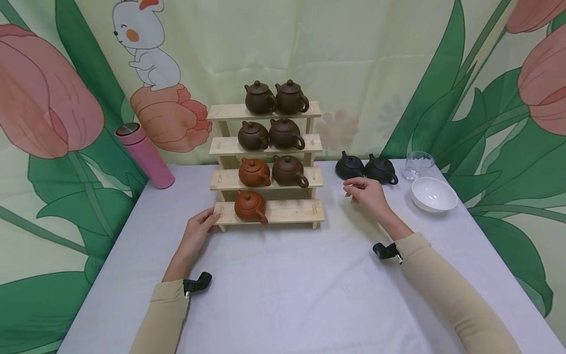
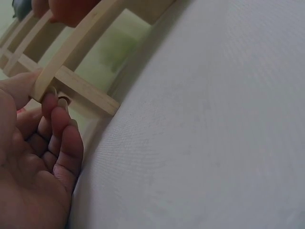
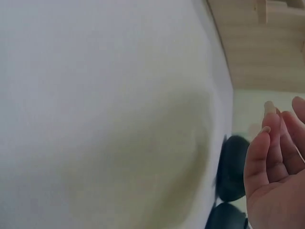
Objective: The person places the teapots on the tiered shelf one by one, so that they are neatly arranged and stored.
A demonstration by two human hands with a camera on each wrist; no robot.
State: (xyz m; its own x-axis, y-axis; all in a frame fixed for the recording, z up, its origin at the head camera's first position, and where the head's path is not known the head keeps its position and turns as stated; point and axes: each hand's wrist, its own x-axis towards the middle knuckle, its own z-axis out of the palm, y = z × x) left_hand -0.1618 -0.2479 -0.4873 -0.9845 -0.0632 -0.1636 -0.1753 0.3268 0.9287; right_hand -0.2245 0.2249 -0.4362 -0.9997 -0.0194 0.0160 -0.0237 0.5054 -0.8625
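A stepped wooden rack (image 1: 292,212) stands on the table. My left hand (image 1: 197,232) pinches the left end of its lowest step; the left wrist view shows thumb and fingertips on the board (image 2: 62,59). An orange-brown teapot (image 1: 250,206) sits on that step. On the step above are another orange-brown teapot (image 1: 254,172) and a dark brown teapot (image 1: 288,171). Several more dark brown teapots (image 1: 289,97) fill the upper two steps. My right hand (image 1: 368,194) holds nothing, its fingers loosely bent, just in front of two black teapots (image 1: 349,166) on the table.
A white bowl (image 1: 434,194) and a clear glass cup (image 1: 417,165) stand at the right edge of the table. At the back left is a pink bottle (image 1: 146,156). White cloth (image 1: 283,290) covers the table, and a printed curtain (image 1: 353,59) hangs behind the rack.
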